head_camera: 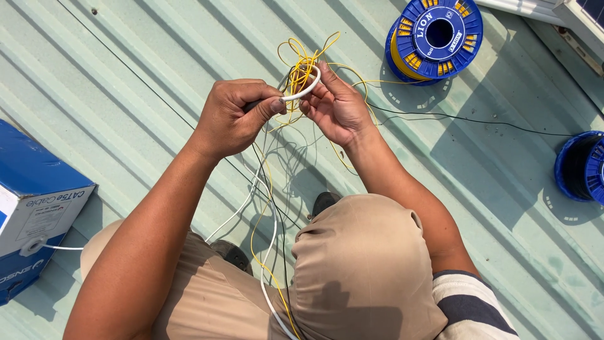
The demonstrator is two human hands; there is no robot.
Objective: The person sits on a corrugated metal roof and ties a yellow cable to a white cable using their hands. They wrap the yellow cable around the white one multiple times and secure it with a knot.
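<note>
Head view: person crouched on a pale green ribbed metal roof [126, 69]. Left hand [229, 116] closed in a fist around a white cable [302, 93], thumb pressed on top. Right hand [336, 107] partly open, fingers pinching the cable's curved free end together with a small tangle of thin yellow wires [301, 60]. Judgement: bundling only begun; most of the wire is loose, with white, yellow and black strands trailing down between the knees. Blue spool [435, 38] of yellow wire toward the roof's far right edge; second blue spool [582, 167] at the right edge; blue and white cable box [34, 208] at the left.
</note>
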